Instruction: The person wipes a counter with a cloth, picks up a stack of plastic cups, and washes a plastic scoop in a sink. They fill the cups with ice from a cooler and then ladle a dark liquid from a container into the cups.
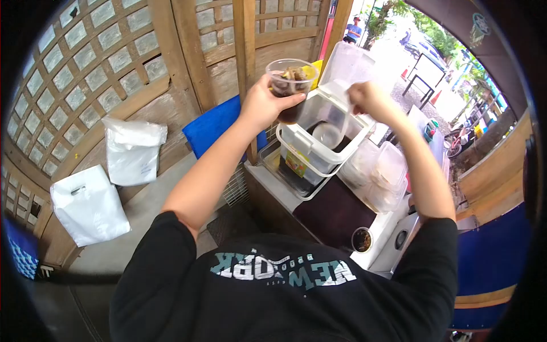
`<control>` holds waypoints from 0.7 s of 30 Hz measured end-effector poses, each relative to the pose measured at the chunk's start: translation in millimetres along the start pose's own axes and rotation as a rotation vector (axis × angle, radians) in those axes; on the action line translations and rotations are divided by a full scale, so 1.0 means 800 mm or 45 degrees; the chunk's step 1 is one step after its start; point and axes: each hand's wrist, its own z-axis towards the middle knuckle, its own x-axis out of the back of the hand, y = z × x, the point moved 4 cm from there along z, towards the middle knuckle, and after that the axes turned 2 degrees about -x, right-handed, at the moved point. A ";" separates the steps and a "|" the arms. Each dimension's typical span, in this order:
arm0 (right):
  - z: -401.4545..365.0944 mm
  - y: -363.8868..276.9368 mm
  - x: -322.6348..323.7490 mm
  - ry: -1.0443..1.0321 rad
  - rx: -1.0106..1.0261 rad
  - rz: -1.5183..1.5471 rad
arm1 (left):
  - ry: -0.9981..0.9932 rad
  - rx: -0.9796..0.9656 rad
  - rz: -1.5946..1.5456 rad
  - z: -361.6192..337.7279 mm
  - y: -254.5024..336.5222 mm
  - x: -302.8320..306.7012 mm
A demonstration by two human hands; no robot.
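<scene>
My left hand (265,105) is wrapped round a clear plastic cup (293,85) of dark brown drink, with lighter chunks near its top. Closed beside the tub's upper right rim, my right hand (367,101) grips a clear plastic pitcher (329,126); its handle is mostly hidden. The pitcher is tilted inside a white-rimmed tub (310,149) of dark liquid, its round base towards me. The cup is held above the tub's left side.
Under the tub is a clear tray (305,195). Clear lidded containers (389,176) stand to the right. A small cup with dark contents (362,240) sits at the counter's near end. White plastic bags (90,206) hang at left, near a blue cloth (213,126). A person (354,29) is outside.
</scene>
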 end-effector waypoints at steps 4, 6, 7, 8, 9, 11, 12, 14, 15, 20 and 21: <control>0.031 0.043 -0.108 -0.228 0.028 -0.444 | -0.011 -0.036 -0.098 -0.019 0.023 0.019; 0.040 0.053 -0.147 -0.364 0.233 -0.539 | 0.007 -0.053 -0.088 -0.026 0.026 0.029; 0.047 0.064 -0.167 -0.355 0.240 -0.577 | 0.001 -0.038 -0.160 -0.028 0.020 0.031; 0.048 0.063 -0.177 -0.401 0.305 -0.557 | 0.008 -0.033 -0.138 -0.029 0.020 0.034; 0.052 0.070 -0.190 -0.426 0.339 -0.512 | 0.016 -0.021 -0.113 -0.033 0.020 0.037; 0.056 0.069 -0.203 -0.423 0.427 -0.453 | -0.032 0.016 -0.098 -0.037 0.027 0.038; 0.055 0.065 -0.203 -0.430 0.409 -0.388 | -0.031 0.018 -0.112 -0.038 0.028 0.038; 0.050 0.057 -0.196 -0.443 0.376 -0.258 | -0.036 0.036 -0.112 -0.038 0.026 0.038; 0.054 0.068 -0.194 -0.382 0.242 -0.199 | -0.043 0.036 -0.108 -0.037 0.025 0.037; 0.078 0.158 -0.170 -0.111 -0.325 0.546 | 0.015 -0.031 -0.144 -0.030 0.003 0.033; 0.070 0.156 -0.148 -0.070 -0.314 0.590 | 0.015 -0.035 -0.164 -0.028 -0.003 0.031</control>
